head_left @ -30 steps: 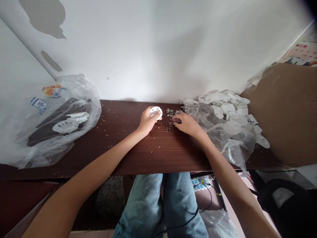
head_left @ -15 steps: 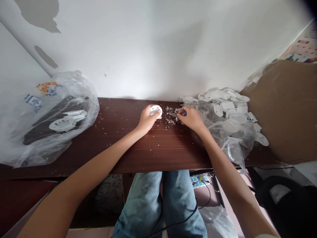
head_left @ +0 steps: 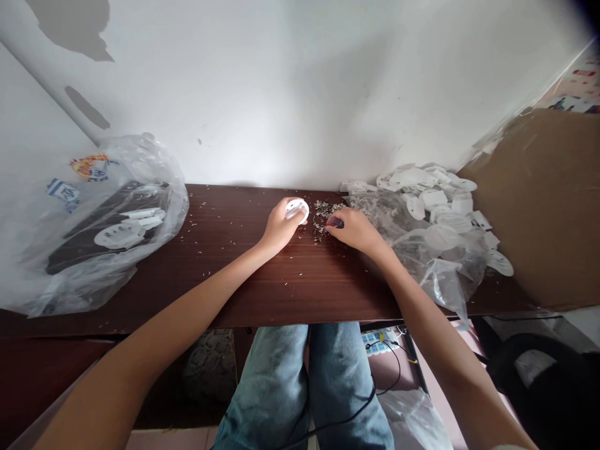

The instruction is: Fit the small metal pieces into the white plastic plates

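Observation:
My left hand (head_left: 279, 229) is shut on a round white plastic disc (head_left: 297, 209), which rests at the fingertips just above the dark wooden table top (head_left: 290, 281). My right hand (head_left: 357, 231) pinches a small dark object (head_left: 335, 222) between its fingers, and part of that object is hidden by them. Between my hands lies a loose pile of small dark and silvery bits (head_left: 321, 219), touching the fingertips of my right hand. Fine pale flecks are scattered over the table.
To the right sits a heap of white plastic pieces (head_left: 434, 203) on a clear plastic bag (head_left: 445, 269). A second clear bag (head_left: 154, 187) at left holds a black object and a white plate. Cardboard (head_left: 534, 206) stands at right. A wall rises behind the table.
My right hand has shifted left, from the right side of the pile towards its middle. My left hand still has the disc, nearly in the same place.

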